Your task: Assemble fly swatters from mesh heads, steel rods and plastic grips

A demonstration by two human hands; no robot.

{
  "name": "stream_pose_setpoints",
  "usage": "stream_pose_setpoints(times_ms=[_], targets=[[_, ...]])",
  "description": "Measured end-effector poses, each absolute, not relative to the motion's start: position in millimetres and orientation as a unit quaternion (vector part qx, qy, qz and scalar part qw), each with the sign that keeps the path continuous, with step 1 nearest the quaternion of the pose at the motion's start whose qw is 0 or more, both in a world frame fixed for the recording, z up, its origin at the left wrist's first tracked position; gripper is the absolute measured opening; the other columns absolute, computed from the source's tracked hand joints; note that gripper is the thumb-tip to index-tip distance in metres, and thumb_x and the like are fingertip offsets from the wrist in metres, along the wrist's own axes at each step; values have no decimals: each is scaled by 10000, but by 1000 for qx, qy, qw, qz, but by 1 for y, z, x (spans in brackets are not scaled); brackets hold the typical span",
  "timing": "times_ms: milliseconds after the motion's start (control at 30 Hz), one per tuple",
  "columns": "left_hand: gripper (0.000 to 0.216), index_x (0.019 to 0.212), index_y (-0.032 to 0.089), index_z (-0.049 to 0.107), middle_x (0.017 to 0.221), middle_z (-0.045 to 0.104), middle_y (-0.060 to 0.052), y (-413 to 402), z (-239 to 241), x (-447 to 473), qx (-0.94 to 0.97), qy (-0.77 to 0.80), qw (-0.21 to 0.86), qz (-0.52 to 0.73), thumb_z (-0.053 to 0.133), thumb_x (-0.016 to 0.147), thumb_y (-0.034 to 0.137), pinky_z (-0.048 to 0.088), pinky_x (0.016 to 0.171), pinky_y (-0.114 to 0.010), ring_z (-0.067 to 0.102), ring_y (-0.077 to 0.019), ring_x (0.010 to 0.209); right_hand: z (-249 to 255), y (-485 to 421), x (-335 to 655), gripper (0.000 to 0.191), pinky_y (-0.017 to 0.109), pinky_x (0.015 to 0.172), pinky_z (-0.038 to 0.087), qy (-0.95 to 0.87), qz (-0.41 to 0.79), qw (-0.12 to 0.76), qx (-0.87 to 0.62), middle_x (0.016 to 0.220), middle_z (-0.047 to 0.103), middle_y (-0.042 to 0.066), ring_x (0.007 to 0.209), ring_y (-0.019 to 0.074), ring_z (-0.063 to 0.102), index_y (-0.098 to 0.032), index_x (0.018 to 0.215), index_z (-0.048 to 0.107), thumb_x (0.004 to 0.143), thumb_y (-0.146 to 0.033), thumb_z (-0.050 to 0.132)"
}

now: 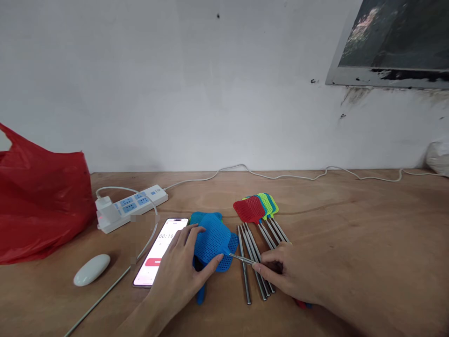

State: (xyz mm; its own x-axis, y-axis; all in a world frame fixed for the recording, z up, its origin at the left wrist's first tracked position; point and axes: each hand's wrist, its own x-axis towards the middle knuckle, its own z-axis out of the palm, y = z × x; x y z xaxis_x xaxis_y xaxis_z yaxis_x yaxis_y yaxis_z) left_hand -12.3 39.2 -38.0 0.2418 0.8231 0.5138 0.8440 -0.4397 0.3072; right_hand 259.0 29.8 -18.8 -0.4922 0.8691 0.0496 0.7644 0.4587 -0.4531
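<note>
My left hand (184, 262) grips a blue mesh fly swatter head (212, 236), its thumb near the neck and its fingers across the far edge. Between the thumb and fingers of my right hand (286, 269) is a thin metal rod (242, 258), whose far end meets the neck of that head. More blue swatter heads (233, 243) lie beneath it. Several loose metal rods (244, 271) rest side by side under and beside my right hand. Beyond them lies a fanned row of fly swatters with a red head (249, 209) on top and yellow and blue ones behind.
A lit phone (149, 263) showing a timer lies left of my left hand. Farther left are a white power strip (135, 206) with a plugged-in charger, a white mouse (91, 270) and a red plastic bag (42, 201). A white cable (277, 177) runs along the wall.
</note>
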Motion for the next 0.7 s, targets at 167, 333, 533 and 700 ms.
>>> stream_pose_setpoints(times_ms=[167,333,533,700], targets=[[442,1188,231,550,1213,628,-132,37,-34,-12,-780,-534,21,-325,611,882,544,518,904,-541,615,-371,1091,-24,31,260,503,288,558,249,-830,184,143,-507,503,389,-36,543,136,401,-206,547,364,978,-455,440],[361,1169,230,571,1200,637,-112,36,-28,-12,-769,-550,-30,-323,543,931,500,545,847,-502,638,-348,1050,-32,34,262,493,289,545,230,-825,182,170,-507,508,375,-43,521,125,374,-205,561,393,987,-452,433],[319,1185,240,552,1201,627,-103,36,-27,-12,-766,-547,-56,-332,505,956,456,541,864,-486,631,-337,1075,-36,34,264,501,280,532,213,-818,177,185,-515,486,333,-59,491,108,353,-198,551,415,977,-452,482],[330,1218,235,523,1148,643,-102,36,-29,-13,-768,-541,-63,-338,499,965,445,548,832,-477,644,-329,1038,-40,35,266,491,276,542,228,-824,152,195,-510,494,365,-55,517,113,381,-198,548,436,970,-435,516]])
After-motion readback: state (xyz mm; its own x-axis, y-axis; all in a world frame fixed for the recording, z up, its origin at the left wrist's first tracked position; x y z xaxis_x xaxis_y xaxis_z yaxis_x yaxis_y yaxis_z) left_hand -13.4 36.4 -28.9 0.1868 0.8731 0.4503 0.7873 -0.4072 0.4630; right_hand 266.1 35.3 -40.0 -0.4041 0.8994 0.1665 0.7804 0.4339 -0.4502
